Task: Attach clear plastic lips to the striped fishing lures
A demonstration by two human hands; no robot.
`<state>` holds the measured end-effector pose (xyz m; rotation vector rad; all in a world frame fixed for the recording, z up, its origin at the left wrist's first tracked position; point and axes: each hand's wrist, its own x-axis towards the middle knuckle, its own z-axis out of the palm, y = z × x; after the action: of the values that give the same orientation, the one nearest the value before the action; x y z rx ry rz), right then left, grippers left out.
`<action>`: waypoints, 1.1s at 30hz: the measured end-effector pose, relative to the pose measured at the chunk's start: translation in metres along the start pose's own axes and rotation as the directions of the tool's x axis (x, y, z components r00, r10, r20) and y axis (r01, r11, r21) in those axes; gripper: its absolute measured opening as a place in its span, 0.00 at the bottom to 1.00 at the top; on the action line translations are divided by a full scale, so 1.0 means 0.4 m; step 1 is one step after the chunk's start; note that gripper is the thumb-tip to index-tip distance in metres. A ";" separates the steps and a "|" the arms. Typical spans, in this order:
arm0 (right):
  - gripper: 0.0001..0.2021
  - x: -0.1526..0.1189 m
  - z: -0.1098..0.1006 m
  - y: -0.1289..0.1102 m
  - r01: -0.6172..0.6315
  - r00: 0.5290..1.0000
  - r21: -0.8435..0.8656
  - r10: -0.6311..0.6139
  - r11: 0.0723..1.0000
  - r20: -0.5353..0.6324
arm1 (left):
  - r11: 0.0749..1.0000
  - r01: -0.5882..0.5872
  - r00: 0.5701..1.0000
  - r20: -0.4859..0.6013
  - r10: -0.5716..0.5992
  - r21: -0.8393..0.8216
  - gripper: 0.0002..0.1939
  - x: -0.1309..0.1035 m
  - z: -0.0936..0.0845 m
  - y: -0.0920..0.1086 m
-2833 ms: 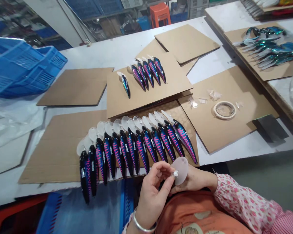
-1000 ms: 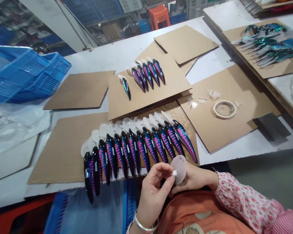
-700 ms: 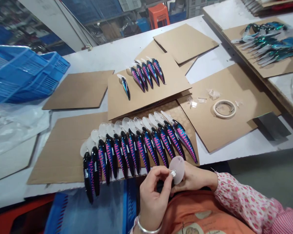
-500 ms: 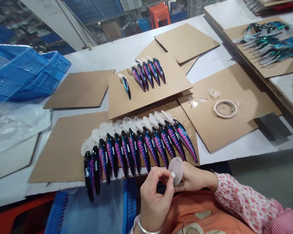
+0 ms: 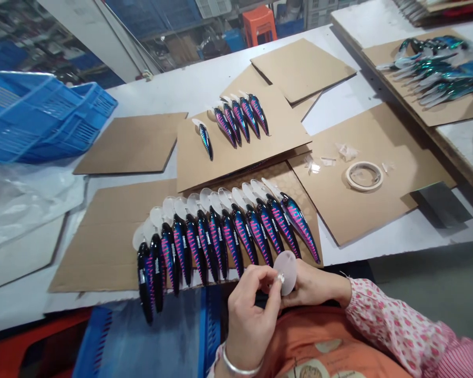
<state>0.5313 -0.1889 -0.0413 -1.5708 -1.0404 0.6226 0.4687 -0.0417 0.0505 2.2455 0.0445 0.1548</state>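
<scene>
My right hand (image 5: 315, 283) is closed around a fishing lure whose body is mostly hidden. Its frosted oval lip (image 5: 287, 270) sticks up between my hands. With thumb and forefinger together, my left hand (image 5: 250, 315) pinches a small white piece (image 5: 280, 278) against the lip's face. Just beyond my hands lies a slanted row of black, blue and pink fishing lures (image 5: 224, 236), their clear lips pointing away from me. The leftmost ones overhang the table's front edge.
More lures (image 5: 240, 121) lie on a cardboard sheet farther back. A tape roll (image 5: 364, 176), clear scraps (image 5: 347, 152) and a dark sheet (image 5: 441, 205) are at right. Green lures (image 5: 445, 73) lie beyond a raised edge. Blue baskets (image 5: 35, 115) stand left; a blue crate (image 5: 150, 336) is below.
The view has shifted very slightly. Both hands keep nearly the same pose at the lure's lip, with the left fingers still pinching the white piece.
</scene>
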 end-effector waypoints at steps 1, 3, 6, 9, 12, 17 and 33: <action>0.12 0.000 -0.005 -0.002 -0.017 1.000 0.039 0.017 0.999 0.005 | 0.999 0.018 1.000 0.002 -0.018 -0.028 0.04 -0.006 0.000 -0.007; 0.14 0.001 -0.014 -0.007 -0.047 0.999 0.106 0.046 0.993 0.011 | 0.996 0.047 0.999 -0.011 -0.048 -0.074 0.09 -0.019 -0.001 -0.021; 0.15 0.004 -0.022 -0.009 -0.049 0.999 0.156 0.051 0.987 -0.008 | 0.995 0.061 0.997 -0.050 -0.065 -0.083 0.07 -0.032 -0.001 -0.034; 0.16 0.004 -0.021 -0.015 -0.044 0.999 0.171 0.049 0.984 -0.022 | 0.992 0.081 0.995 -0.044 -0.085 -0.093 0.04 -0.033 0.000 -0.031; 0.17 -0.003 -0.013 -0.042 -0.106 0.993 0.258 0.116 0.960 -0.024 | 0.984 0.119 0.992 -0.025 -0.123 -0.133 0.01 -0.038 -0.004 -0.014; 0.18 0.009 -0.010 -0.112 -0.172 0.978 0.405 0.205 0.898 -0.041 | 0.951 0.078 0.986 -0.120 -0.119 -0.298 0.27 -0.060 -0.050 0.017; 0.13 0.037 0.009 -0.092 -0.082 0.997 -0.192 0.081 0.978 -0.015 | 0.554 0.802 0.332 -0.604 -0.725 -0.223 0.28 -0.648 -0.281 -0.592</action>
<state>0.5245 -0.1734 -0.0050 -1.7904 -1.0602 0.5848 0.2026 0.1719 -0.0885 1.9122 1.5374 0.3983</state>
